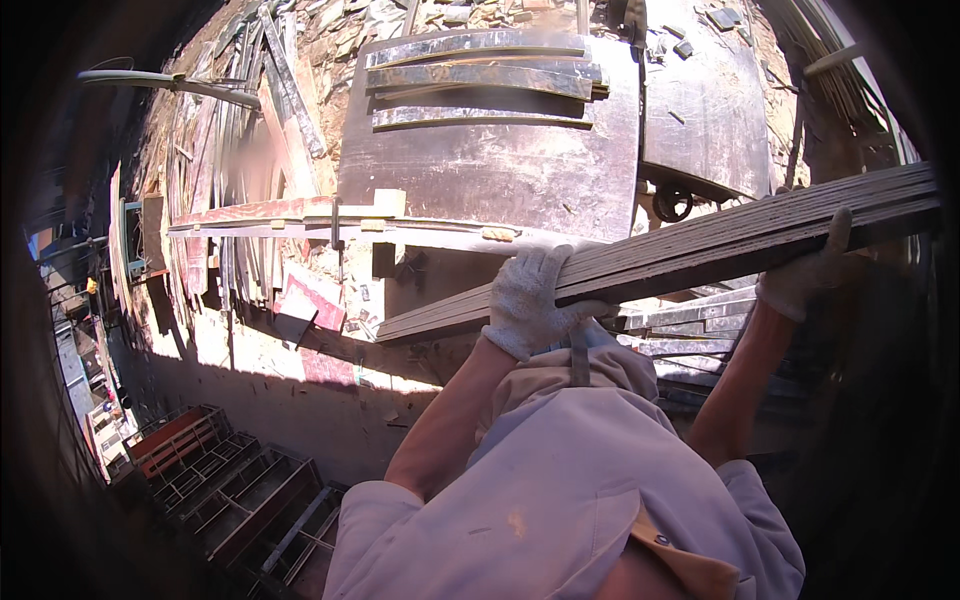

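Observation:
A bundle of long, thin plywood strips (pixel 690 240) lies across the front of my body, its right end higher in the picture than its left. My left hand (pixel 535 297), in a whitish work glove, is wrapped round the bundle left of its middle, with the thumb low. Further along, my gloved right hand (pixel 808 268) grips the same strips from the near side, one finger showing against their edge. Beyond the bundle stands a worn, dark-topped table (pixel 480 175). Several dark-faced strips (pixel 480 80) lie on its far part.
A second board-topped surface (pixel 705 120) with a dark wheel (pixel 672 202) below it stands to the right. Long scrap strips (pixel 225 150) are heaped at left, beside a wooden rail (pixel 260 222). Metal frames (pixel 240 490) sit at lower left. More strips (pixel 700 320) lie below the bundle.

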A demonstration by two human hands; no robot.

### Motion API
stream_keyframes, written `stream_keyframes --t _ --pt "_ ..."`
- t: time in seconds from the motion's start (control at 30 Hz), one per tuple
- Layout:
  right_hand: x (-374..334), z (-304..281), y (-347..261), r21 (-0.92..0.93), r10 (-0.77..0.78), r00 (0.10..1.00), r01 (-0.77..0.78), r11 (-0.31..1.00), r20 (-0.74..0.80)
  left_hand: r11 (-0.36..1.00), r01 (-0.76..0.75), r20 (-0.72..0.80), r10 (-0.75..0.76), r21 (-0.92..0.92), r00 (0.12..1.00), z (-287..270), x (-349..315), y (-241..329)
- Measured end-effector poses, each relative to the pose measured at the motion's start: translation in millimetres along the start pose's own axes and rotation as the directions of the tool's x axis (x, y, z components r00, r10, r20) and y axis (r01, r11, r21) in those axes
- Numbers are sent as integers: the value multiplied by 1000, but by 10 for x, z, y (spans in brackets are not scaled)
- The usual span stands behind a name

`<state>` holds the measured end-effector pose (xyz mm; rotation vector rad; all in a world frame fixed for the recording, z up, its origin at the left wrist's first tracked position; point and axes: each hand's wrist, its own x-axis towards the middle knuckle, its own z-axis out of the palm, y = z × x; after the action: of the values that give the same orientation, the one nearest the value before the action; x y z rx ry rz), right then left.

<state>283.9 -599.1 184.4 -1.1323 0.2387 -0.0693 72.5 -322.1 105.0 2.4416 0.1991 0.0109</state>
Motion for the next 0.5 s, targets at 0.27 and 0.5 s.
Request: stream_keyframes --t 0.27,0.5 --pt "1457 -2394 -320 49 150 987 -147 988 -60 976 -65 23 62 208 998 -628 25 -1021" --pt "2089 -3979 -273 16 303 947 -303 953 -102 984 -137 244 107 111 964 -203 1272 -1084"
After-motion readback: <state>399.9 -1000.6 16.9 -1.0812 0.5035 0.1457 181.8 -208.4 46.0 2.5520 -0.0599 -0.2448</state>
